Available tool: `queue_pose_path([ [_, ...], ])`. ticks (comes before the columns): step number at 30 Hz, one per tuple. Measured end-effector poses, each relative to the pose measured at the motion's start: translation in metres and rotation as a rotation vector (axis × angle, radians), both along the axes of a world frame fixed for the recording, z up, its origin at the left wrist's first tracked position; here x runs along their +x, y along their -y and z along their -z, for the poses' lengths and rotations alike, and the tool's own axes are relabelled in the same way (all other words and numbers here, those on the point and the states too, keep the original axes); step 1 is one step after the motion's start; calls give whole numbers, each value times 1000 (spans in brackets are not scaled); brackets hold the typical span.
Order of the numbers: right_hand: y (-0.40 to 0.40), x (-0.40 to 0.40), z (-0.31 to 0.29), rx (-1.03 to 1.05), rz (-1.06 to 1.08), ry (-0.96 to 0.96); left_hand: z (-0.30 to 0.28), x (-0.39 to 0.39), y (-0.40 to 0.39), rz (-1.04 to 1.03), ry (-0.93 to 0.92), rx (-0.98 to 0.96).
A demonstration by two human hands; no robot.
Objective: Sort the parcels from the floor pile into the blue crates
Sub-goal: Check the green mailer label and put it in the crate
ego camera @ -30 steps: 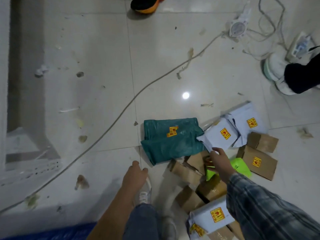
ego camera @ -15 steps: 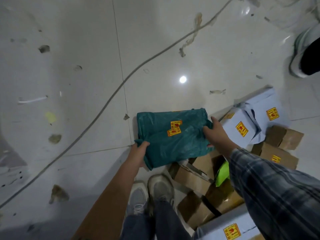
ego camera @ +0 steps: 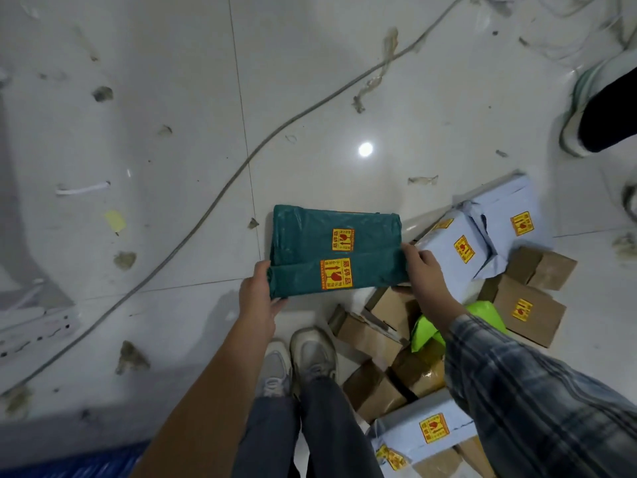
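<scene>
Glossy white floor tiles (ego camera: 144, 139), scuffed and littered with scraps. At the lower left edge, a strip of blue (ego camera: 79, 460), possibly a crate rim; too little shows to tell. One grey cable (ego camera: 220, 198) runs diagonally from lower left to upper right.

Left hand (ego camera: 256, 298): closed on the left end of the green parcel (ego camera: 336, 250), thumb on top, fingers curled underneath. Forearm bare.

Green parcel: dark green plastic mailer, folded, two yellow fragile stickers (ego camera: 336, 274) on its upper face. Gripped between both hands, level, in front of the person's shoes (ego camera: 300, 357).

Right hand (ego camera: 425, 274): closed on the parcel's right end, fingers wrapped over the edge. Sleeve is dark plaid (ego camera: 524, 391).

Floor pile, right of the shoes: several brown cardboard boxes (ego camera: 524, 308), some stickered; one bright green bag (ego camera: 427, 332) wedged among them; two pale blue mailers (ego camera: 489, 236) at the far side, overlapping; a third pale blue mailer (ego camera: 424, 429) nearest the camera.

Upper right edge: another person's white shoe (ego camera: 582, 108) and dark trouser leg, well apart from the pile.
</scene>
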State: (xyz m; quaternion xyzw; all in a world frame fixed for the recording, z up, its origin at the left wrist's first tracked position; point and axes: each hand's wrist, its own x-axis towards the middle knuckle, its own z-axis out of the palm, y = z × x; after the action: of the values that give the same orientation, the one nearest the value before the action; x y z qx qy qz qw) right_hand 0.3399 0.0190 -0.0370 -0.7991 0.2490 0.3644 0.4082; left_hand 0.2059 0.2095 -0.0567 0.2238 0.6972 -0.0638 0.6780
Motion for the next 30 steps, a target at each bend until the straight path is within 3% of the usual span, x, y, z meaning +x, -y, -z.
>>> queue_pose_path([
  [4, -2, -13, -42, 18, 42, 68, -42, 1, -10, -8, -43, 127],
  [7, -4, -23, -73, 115, 14, 8, -70, -3, -21, -37, -53, 210],
  [14, -24, -28, -117, 185, 136, -16, -126, -25, -39, -215, 246, 86],
  [17, -36, -29, -123, 269, 185, -112, -143, -42, -42, -362, 356, 89],
  [20, -50, -31, -131, 398, 87, -318, -158, -64, -43, -428, 458, 95],
  [23, -66, -39, -138, 444, -37, -384, -171, -95, -46, -447, 494, 97],
  [30, -101, -93, -149, 593, -98, -501, -186, -163, -48, -376, 557, 154],
])
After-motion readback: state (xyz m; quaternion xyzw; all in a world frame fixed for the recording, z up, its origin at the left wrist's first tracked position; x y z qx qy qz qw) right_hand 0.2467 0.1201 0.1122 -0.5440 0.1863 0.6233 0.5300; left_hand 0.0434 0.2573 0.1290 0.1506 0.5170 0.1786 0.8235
